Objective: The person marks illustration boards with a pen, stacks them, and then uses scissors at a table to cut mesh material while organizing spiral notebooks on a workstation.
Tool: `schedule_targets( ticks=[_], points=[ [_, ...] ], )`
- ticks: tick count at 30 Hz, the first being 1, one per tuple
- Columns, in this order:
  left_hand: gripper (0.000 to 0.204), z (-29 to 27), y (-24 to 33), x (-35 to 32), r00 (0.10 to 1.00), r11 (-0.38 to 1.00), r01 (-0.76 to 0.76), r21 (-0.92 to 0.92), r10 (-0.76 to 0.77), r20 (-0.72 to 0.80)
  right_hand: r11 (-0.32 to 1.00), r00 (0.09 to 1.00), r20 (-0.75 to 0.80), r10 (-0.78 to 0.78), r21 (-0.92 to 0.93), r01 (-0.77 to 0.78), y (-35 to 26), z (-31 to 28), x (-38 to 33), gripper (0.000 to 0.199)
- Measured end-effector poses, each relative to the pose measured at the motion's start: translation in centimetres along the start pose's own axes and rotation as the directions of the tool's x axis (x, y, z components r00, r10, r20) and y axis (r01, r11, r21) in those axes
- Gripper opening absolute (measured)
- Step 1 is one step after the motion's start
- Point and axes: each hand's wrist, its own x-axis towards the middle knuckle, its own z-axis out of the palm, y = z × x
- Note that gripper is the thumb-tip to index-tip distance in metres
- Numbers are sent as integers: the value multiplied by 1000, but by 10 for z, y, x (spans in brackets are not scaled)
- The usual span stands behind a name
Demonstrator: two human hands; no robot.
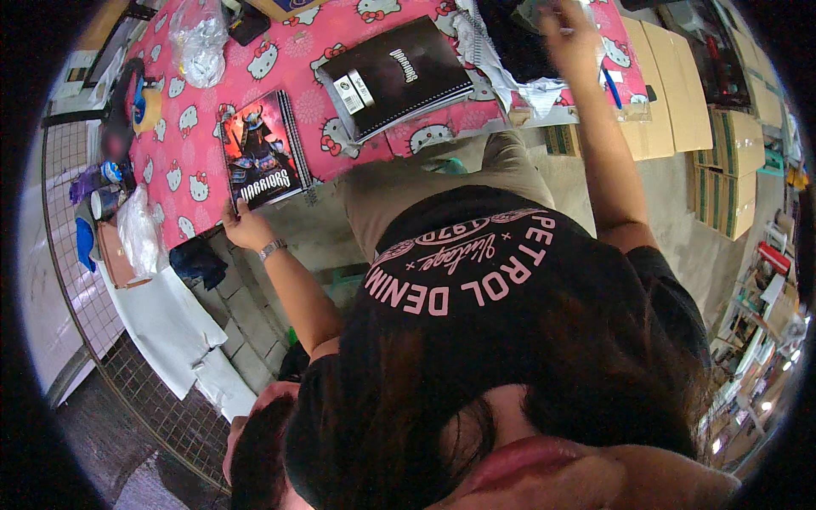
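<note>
My left hand (245,227) grips the lower left corner of a spiral notebook (255,151) with a red and black armoured-warrior cover, its thumb on the cover. That notebook lies at the front edge of a table with a pink cat-print cover (344,163). To its right rests a stack of black spiral notebooks (387,72) bearing a white label. My right hand (571,42) is raised at the far right, over a dark item (514,42) on crumpled white wrapping (541,95). Blur hides its fingers and whether anything is in them.
A blue pen (612,87) lies near the table's right edge. Clear plastic bags (197,42) and a tape roll (149,109) sit at the left. Cardboard boxes (667,89) stand right of the table, with more stacked boxes (727,170) beyond. Another person's head (263,450) shows at lower left.
</note>
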Motion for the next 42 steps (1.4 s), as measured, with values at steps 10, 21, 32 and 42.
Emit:
schedule_targets(
  ticks=[10,21,32,42],
  points=[
    [25,6,-16,2,999,999,5,50,-7,38,740,838,517,173,-630,236,-23,119,-20,19],
    [21,77,144,-66,705,755,-640,-147,652,279,630,889,454,57,-707,321,4,109,-12,20],
    [34,122,207,-144,-112,220,-930,-293,591,799,849,939,264,223,-526,-54,-11,95,9,17],
    [27,97,263,-97,96,228,-960,-165,816,571,894,877,452,163,308,-325,-67,9,-10,28]
  ],
)
